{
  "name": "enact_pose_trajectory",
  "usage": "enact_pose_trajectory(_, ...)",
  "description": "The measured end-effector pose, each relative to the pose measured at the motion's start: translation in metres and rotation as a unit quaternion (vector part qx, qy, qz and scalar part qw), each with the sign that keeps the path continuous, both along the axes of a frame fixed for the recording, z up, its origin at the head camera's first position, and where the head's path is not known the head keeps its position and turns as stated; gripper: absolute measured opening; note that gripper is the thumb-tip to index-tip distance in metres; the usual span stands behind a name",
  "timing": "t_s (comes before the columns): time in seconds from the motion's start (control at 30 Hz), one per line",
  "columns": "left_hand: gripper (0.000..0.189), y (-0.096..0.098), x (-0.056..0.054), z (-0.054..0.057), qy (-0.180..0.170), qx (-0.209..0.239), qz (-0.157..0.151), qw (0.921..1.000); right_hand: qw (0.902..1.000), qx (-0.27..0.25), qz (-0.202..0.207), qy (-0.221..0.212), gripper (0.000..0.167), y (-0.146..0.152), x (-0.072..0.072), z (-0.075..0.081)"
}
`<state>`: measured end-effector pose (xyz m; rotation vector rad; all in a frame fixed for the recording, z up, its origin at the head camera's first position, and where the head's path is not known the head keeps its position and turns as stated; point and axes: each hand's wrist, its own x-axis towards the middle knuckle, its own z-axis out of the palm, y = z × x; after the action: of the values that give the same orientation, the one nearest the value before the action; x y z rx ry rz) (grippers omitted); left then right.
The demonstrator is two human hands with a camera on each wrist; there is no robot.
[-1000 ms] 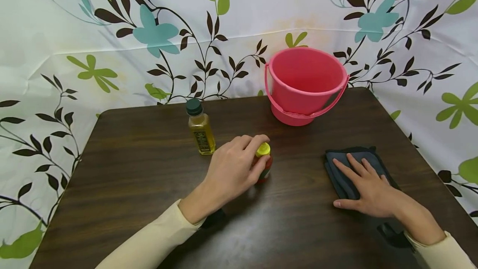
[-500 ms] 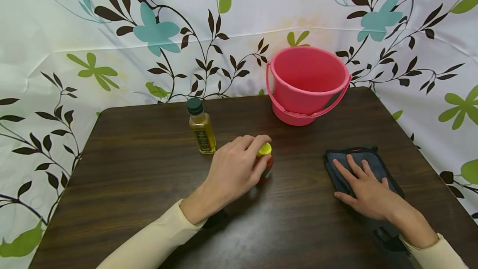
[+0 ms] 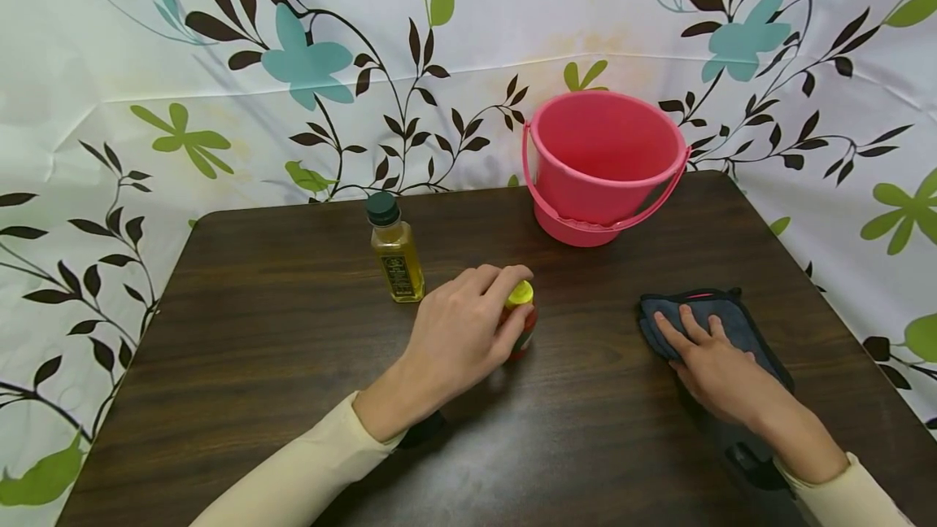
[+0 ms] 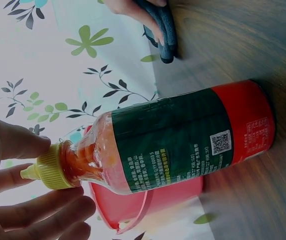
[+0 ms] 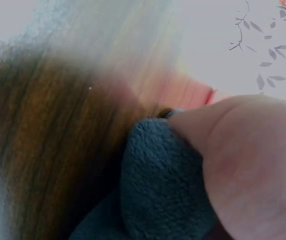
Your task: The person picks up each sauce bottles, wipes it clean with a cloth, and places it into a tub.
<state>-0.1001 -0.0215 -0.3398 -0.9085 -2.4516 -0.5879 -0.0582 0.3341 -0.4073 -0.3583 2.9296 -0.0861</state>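
Observation:
In the head view my left hand (image 3: 461, 324) reaches over a sauce bottle (image 3: 525, 333). The left wrist view shows thumb and fingers round its yellow nozzle cap (image 4: 54, 167); red sauce shows in the clear neck above a dark green label. That bottle stands upright on the table. My right hand (image 3: 732, 381) lies over a folded dark blue-grey cloth (image 3: 757, 346) at the right, fingers on top. Its thumb is hidden in the head view. In the right wrist view the fuzzy cloth (image 5: 158, 175) bulges up against the hand.
A small oil bottle (image 3: 398, 263) with a dark green cap stands left of the left hand. Behind, near the table's back edge, sits a pink bucket (image 3: 586, 206) with its handle down. A leaf-patterned curtain (image 3: 454, 47) hangs behind the dark wooden table (image 3: 241, 332).
My right hand has drawn in its spread thumb and gathered closer round the cloth's near left edge. The left hand has stayed at the sauce bottle's cap.

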Motion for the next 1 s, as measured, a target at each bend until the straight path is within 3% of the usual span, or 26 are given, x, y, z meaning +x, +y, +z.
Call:
enact_pose_trajectory(0.2,0.032,0.000,0.001,0.001,-0.032,0.037,-0.008,0.9988,0.9996,-0.025,-0.011,-0.005,0.065,0.000,-0.003,0.000)
enact_pose_trajectory(0.37,0.023,-0.001,0.001,0.003,-0.079,0.094,-0.018,0.9923,0.9981,-0.058,-0.017,-0.016,0.061,0.004,-0.007,0.003)
enact_pose_trajectory(0.5,0.018,-0.002,0.000,0.006,-0.121,0.138,-0.029,0.9827,0.9955,-0.092,-0.005,-0.022,0.060,0.011,-0.009,0.008)
enact_pose_trajectory(0.7,0.014,-0.001,-0.004,0.011,-0.200,0.189,-0.032,0.9608,0.9878,-0.135,-0.039,-0.066,0.061,0.022,-0.011,0.020)
enact_pose_trajectory(0.87,0.011,0.000,-0.005,0.015,-0.255,0.205,-0.025,0.9445,0.9718,-0.193,-0.105,-0.086,0.057,0.036,-0.009,0.027)
enact_pose_trajectory(1.0,0.010,0.000,-0.006,0.015,-0.284,0.208,-0.022,0.9355,0.9417,-0.280,-0.161,-0.095,0.056,0.049,-0.007,0.029)
